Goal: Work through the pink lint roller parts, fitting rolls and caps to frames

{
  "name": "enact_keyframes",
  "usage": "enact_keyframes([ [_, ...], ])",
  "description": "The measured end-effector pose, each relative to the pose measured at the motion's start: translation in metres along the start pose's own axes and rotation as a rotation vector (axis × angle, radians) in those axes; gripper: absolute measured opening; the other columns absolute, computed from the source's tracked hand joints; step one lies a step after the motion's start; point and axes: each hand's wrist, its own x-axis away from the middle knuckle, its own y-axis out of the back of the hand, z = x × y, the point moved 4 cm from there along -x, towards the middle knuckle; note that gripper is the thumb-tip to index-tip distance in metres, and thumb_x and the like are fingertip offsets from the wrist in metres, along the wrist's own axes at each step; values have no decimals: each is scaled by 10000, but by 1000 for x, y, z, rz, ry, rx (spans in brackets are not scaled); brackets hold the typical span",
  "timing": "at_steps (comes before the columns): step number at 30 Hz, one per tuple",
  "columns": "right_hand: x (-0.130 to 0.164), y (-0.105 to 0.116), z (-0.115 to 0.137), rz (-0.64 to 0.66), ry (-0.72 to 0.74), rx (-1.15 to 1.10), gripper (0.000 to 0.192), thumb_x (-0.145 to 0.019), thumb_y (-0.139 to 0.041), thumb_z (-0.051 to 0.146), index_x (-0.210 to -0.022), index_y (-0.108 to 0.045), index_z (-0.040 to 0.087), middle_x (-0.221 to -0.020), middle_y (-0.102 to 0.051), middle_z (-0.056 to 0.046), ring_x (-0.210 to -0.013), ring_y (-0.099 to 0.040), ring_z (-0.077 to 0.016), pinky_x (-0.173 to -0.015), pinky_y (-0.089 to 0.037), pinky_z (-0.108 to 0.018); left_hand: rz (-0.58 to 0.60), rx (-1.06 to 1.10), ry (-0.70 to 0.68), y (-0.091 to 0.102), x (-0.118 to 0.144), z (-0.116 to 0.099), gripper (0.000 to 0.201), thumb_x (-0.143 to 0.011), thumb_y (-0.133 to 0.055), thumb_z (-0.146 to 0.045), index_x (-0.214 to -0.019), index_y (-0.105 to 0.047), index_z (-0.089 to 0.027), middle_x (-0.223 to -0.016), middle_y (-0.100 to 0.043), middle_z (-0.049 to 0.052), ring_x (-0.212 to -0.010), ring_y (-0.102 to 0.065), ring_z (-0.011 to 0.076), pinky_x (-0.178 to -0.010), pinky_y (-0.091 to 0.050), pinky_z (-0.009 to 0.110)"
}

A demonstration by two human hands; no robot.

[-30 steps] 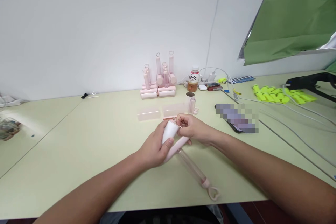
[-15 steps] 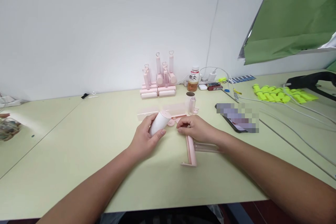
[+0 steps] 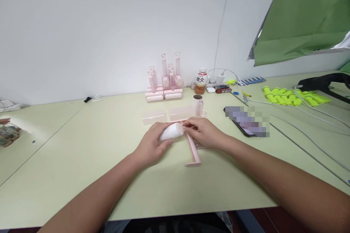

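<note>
In my left hand (image 3: 151,143) is a white lint roller refill (image 3: 170,133) with a pink end cap, tilted with the cap toward the right. My right hand (image 3: 203,131) pinches the upper end of a pink lint roller frame (image 3: 193,150), right against the capped end. My right hand and wrist largely hide the frame's clear handle. Behind my hands lie translucent pink covers (image 3: 154,117), and a white roll (image 3: 197,103) stands upright beside a clear pink handle (image 3: 200,109). Small pink parts there are mostly covered by my right hand.
Several assembled pink lint rollers (image 3: 164,94) stand by the wall. A drink bottle (image 3: 201,82), chargers and white cables (image 3: 273,103) are at the back. A phone (image 3: 243,122) lies right, near yellow-green pieces (image 3: 284,96). At the far left, part of another person's hand (image 3: 4,121) shows.
The refill has swung down and right, its capped end now at the frame. My right hand has closed on the frame's upper end, and the frame has shifted slightly left and tilted.
</note>
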Motion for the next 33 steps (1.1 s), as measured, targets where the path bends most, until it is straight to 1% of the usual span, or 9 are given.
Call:
enact_keyframes([
  [4,5,4,10,-66,68,-72,214,-879,-554,215,-1039,-697,202,-984,-713,-56,-856,-639,-196,-740,-494,-314,48,-53,-11,-2,0,-1,493,-886,-582,-247,-1371,-497,-270,-1255,-586,84,-1158,-517,268,-986,-446,435],
  [9,12,-2,21,19,178,-121,396,-837,-608,212,-1231,-646,206,-1094,-701,-71,-827,-649,-176,-737,-517,-306,66,-98,-22,-4,2,-1,475,-878,-583,-220,-1344,-502,-254,-1237,-576,87,-1142,-509,260,-977,-451,437],
  [14,13,-3,24,29,193,-114,362,-810,-608,175,-1167,-667,202,-994,-697,-60,-748,-632,-159,-658,-505,-277,81,-164,-43,-4,3,-4,465,-887,-564,-209,-1345,-485,-230,-1235,-563,98,-1123,-505,259,-958,-459,436],
  [21,16,-1,35,-28,259,-56,399,-728,-556,89,-1095,-685,176,-922,-690,-60,-737,-607,-162,-662,-491,-289,83,-228,-57,-5,3,-11,465,-880,-557,-184,-1336,-474,-225,-1213,-568,97,-1072,-516,258,-916,-474,433],
  [23,14,-1,34,-57,195,-143,399,-724,-540,96,-1081,-696,184,-934,-697,-60,-768,-618,-174,-693,-504,-309,73,-208,-44,-5,3,-10,467,-880,-554,-183,-1337,-465,-227,-1226,-565,99,-1093,-516,264,-931,-465,440],
  [24,13,0,31,-74,112,-257,378,-731,-532,109,-1061,-698,189,-939,-698,-59,-771,-626,-178,-701,-518,-320,64,-184,-36,-5,3,-10,465,-886,-548,-187,-1340,-458,-228,-1234,-563,100,-1107,-515,267,-942,-458,444],
  [27,11,-2,19,-108,-235,-800,274,-770,-505,162,-987,-672,184,-918,-687,-61,-761,-663,-193,-683,-568,-353,2,-21,33,-5,1,-6,423,-916,-543,-262,-1326,-445,-224,-1227,-570,106,-1089,-540,266,-932,-455,440],
  [30,10,-4,18,-113,-416,-1189,180,-808,-525,205,-931,-647,154,-918,-684,-86,-779,-685,-205,-647,-585,-328,-87,360,144,-7,-2,-3,425,-929,-543,-441,-1268,-449,-204,-1198,-597,119,-1025,-588,256,-848,-485,401],
  [33,12,-8,24,-54,-463,-1254,162,-855,-568,245,-917,-655,125,-962,-673,-102,-745,-677,-180,-583,-577,-278,-205,792,202,-8,-4,-4,433,-925,-520,-549,-1191,-485,-208,-1176,-629,109,-1028,-624,243,-827,-500,374],
])
